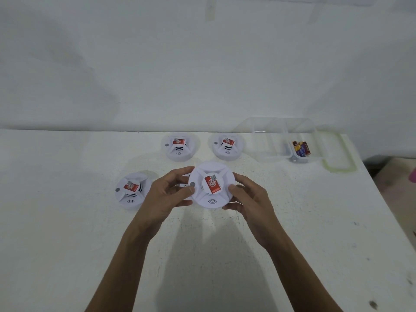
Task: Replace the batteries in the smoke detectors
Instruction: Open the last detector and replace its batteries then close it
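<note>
Both hands are on one smoke detector (211,184) — left hand (167,194) curled round its left rim, right hand (249,199) round the right, each grip closed on the housing, lifted off the surface (67,221). It's face-up to you, so the battery door is probably underneath; spare batteries (301,148) sit in the clear box (270,140) far right, nearer your right hand.

Red detector labels (211,184), text illegible

Left hand (167,194), right hand (249,199): fingers curled, gripping opposite sides of smoke detector (211,173); bare forearms converge forward.
</note>
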A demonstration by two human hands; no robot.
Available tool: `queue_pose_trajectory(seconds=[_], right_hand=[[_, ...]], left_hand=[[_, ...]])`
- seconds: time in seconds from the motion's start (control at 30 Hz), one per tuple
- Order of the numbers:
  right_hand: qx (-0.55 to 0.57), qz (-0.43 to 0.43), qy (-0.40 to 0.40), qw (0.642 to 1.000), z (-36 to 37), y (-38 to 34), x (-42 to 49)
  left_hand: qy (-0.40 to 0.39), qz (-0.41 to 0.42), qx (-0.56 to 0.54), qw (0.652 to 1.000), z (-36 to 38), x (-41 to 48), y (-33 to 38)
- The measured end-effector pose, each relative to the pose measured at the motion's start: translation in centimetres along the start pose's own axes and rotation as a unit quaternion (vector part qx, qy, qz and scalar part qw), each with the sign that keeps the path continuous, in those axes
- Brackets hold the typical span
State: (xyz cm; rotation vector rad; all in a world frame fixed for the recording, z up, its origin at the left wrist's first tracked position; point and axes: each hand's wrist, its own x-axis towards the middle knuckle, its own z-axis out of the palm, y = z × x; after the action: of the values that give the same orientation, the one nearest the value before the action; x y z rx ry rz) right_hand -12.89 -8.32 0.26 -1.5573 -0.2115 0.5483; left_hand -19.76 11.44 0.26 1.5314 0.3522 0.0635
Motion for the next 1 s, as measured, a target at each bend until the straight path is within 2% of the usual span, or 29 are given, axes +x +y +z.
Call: queue_pose_trajectory(seconds=[1.0], right_hand=[[-0.008, 0.004, 0.004, 1.000, 0.03, 0.00, 0.18]], left_hand=[[-0.003, -0.007, -0.002, 1.000, 0.03, -0.02, 0.15]])
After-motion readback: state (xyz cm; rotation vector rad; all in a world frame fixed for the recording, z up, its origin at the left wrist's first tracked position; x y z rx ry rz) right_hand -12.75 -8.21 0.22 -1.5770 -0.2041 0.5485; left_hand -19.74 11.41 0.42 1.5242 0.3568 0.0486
